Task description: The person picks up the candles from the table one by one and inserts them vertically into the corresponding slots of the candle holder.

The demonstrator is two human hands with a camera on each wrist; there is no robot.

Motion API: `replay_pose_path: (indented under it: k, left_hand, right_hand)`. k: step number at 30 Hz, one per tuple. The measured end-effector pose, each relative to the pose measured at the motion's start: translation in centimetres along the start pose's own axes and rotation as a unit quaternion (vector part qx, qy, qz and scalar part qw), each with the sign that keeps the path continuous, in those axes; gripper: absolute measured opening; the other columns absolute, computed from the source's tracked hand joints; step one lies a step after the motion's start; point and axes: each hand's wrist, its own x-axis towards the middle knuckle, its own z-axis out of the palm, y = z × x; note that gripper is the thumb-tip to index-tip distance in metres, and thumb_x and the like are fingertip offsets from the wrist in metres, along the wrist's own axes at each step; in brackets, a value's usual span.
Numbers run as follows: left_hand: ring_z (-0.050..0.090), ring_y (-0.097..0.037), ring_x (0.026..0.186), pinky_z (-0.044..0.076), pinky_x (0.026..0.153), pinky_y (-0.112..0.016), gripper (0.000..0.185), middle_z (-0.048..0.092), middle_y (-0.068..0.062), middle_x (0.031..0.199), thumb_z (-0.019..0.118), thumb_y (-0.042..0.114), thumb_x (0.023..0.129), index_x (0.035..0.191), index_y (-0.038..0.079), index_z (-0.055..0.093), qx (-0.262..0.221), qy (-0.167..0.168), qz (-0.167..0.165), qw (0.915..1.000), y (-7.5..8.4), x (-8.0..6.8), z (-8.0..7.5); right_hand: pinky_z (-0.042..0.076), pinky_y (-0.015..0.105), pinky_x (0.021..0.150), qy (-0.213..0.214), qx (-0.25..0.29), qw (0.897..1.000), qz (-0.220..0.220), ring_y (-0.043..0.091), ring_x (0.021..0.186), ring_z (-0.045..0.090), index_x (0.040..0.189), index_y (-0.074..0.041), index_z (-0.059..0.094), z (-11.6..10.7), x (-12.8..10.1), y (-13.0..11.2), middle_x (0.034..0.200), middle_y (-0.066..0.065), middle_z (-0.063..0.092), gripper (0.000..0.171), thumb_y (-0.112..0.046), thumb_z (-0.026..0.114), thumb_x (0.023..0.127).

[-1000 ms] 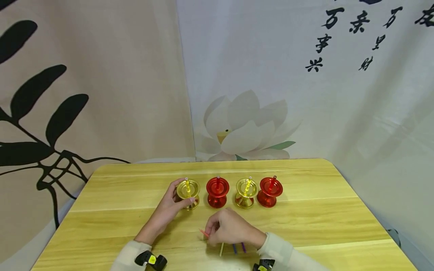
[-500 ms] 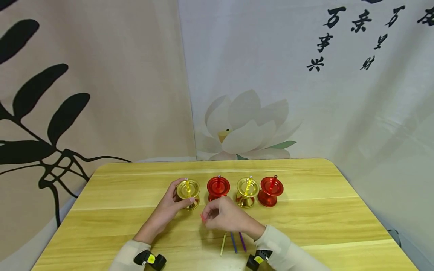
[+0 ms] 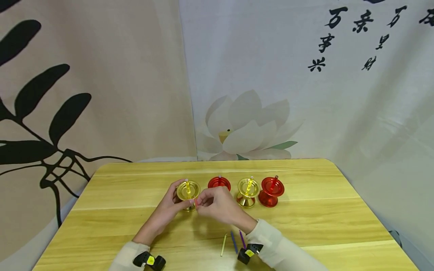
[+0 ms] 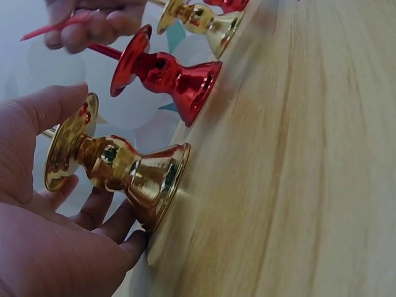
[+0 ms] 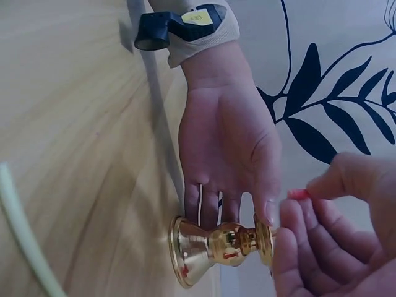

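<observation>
A thin red stick (image 3: 196, 202) is being pinched in the right hand (image 3: 217, 205), just beside the leftmost gold candle holder (image 3: 188, 192). The left hand (image 3: 168, 208) is gripping that holder, thumb on its dish, near the table (image 3: 305, 226) centre. Three loose sticks (image 3: 233, 242) are lying nearer the person.

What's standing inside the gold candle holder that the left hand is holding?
A thin yellow candle stands in the gold candle holder, which the left hand grips. The cup hides the candle's foot, so its seating cannot be seen.
</observation>
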Motion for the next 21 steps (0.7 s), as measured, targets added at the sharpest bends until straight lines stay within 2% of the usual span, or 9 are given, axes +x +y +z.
replay_pose_path:
  k: [6,12,21]
  left_hand:
    - [0.052,-0.041,0.145,0.053,0.105,-0.039,0.082,0.046,-0.026,0.163,0.077,0.012,0.104,0.17,0.013,0.027,-0.003,-0.007,0.0,1.0,0.0,-0.2,-0.1]
    - [0.048,-0.041,0.15,0.051,0.108,-0.039,0.082,0.042,-0.023,0.168,0.076,0.011,0.105,0.17,0.013,0.027,-0.013,-0.012,-0.003,0.9998,0.1,-0.4,-0.1]
    - [0.05,-0.041,0.148,0.053,0.104,-0.038,0.081,0.044,-0.024,0.166,0.076,0.012,0.105,0.17,0.013,0.027,-0.028,-0.022,0.01,0.9993,0.1,-0.6,-0.1]
  right_hand:
    - [0.059,0.024,0.073,0.057,0.009,0.998,0.001,0.005,0.078,0.071,0.095,-0.006,0.082,0.3,1.1,-0.5,0.087,-0.005,0.077,0.007,0.0,0.078,0.092]
    - [0.061,0.026,0.071,0.104,0.006,0.995,0.001,0.007,0.078,0.074,0.096,-0.007,0.083,0.7,2.3,-1.1,0.088,-0.003,0.08,0.005,-0.007,0.079,0.098]
    - [0.063,0.028,0.076,0.163,0.006,0.984,-0.069,0.012,0.082,0.076,0.101,-0.005,0.083,1.1,4.1,-1.2,0.095,0.003,0.082,0.006,-0.005,0.078,0.101]
